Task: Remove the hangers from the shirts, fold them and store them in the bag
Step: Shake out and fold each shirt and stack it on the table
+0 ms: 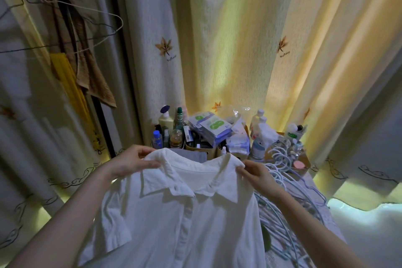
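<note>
Before leaf-print curtains (228,54), left hand (133,159) and right hand (255,173) pinching white shirt (195,213) shoulders, curtain script (171,58) unreadable

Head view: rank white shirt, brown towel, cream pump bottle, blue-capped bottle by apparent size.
1. white shirt, by far the largest, though it is also nearest the camera
2. brown towel
3. cream pump bottle
4. blue-capped bottle, clearly the smallest

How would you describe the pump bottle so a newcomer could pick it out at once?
Find the yellow leaf-print curtain; at its foot, just behind the held-up white shirt, sits a clutter of toiletries. At its left end stands the pump bottle: cream body, dark blue pump head, taller than the small blue bottle below it.
</note>
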